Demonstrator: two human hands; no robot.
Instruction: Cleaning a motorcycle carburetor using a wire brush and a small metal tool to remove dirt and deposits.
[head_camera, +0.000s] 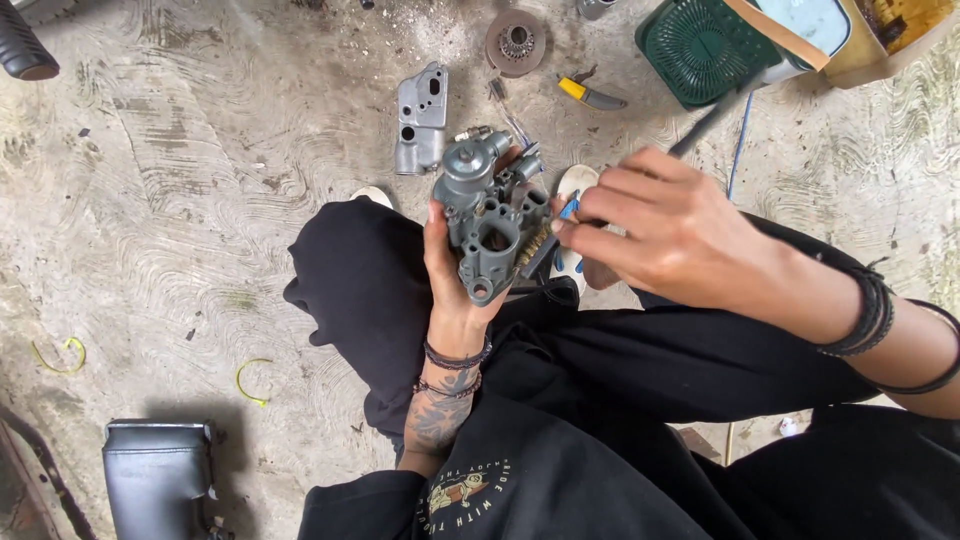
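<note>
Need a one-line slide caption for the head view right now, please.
Seated over a concrete floor, the left hand holds a grey carburetor body while the right hand works a small wire brush against it.

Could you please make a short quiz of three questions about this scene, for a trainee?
1. True or false: the left hand holds the grey carburetor.
2. What does the right hand press to the carburetor: A a brush, B a hammer, C a rag?
3. Which grey part lies on the floor just beyond the carburetor?

Key:
1. True.
2. A.
3. A metal cover.
</note>
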